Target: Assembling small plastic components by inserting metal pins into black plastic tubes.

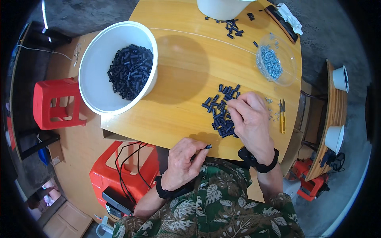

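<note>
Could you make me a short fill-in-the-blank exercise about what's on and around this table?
1. The person's left hand pinches a small dark cylindrical piece; the right hand is at a loose pile of ____ tubular pieces.
2. The large round white plastic tub of similar pieces stands to the ____ of the clear round plastic bowl.
3. The slim pointed metal snips have a ____ handle.

Missing words: black; left; yellow.

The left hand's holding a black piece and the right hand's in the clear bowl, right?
Not quite: the head view shows the right hand at the pile of black pieces, not the bowl. The left hand does hold a black piece.
</note>
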`<state>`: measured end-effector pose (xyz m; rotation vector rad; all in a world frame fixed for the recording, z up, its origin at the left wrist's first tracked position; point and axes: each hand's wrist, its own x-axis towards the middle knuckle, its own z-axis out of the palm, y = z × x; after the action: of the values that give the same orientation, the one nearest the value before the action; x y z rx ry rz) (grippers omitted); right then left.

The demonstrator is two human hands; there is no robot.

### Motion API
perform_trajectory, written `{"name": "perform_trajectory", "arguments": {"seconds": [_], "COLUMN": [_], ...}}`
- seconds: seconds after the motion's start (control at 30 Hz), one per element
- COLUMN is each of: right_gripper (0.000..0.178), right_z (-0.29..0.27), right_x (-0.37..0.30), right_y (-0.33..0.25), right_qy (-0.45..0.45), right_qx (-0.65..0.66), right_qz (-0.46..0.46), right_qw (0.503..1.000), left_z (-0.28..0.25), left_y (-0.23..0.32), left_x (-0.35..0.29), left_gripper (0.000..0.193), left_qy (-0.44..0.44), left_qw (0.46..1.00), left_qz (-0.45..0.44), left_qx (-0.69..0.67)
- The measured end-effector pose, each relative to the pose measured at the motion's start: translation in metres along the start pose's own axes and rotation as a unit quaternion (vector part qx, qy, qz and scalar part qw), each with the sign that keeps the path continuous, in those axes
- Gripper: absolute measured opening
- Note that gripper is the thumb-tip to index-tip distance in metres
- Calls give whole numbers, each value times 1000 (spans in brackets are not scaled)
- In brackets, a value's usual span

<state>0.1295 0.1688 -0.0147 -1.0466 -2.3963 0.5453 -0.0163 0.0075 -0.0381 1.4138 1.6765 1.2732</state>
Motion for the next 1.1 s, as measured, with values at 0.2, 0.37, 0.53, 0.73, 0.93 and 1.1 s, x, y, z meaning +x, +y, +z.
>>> {"name": "perform_trajectory", "arguments": {"seconds": [0.2,0.37,0.53,0.73,0.93,1.1], "right_gripper": [16,14,14,13,13,10], "right_z": [12,14,15,13,9,-10], "right_x": [4,6,7,6,5,-2], "right_y": [1,3,4,2,1,-13], "right_qy": [-8,-26,-24,-44,-76,-35], "right_qx": [5,-17,-39,-67,-96,-31], "right_qz": [-3,-29,-46,-51,-42,-6], "right_qw": [1000,999,998,995,992,999], "left_z": [0,0,1,2,4,2], "left_y": [0,0,1,3,6,8], "left_x": [-1,-1,-1,-1,1,0], "left_gripper": [15,16,15,14,14,14], "left_qy": [0,-1,0,4,7,3], "left_qw": [1000,1000,1000,1000,1000,999], "left_qz": [2,1,1,0,-1,-5], "left_qx": [-1,1,10,13,26,35]}}
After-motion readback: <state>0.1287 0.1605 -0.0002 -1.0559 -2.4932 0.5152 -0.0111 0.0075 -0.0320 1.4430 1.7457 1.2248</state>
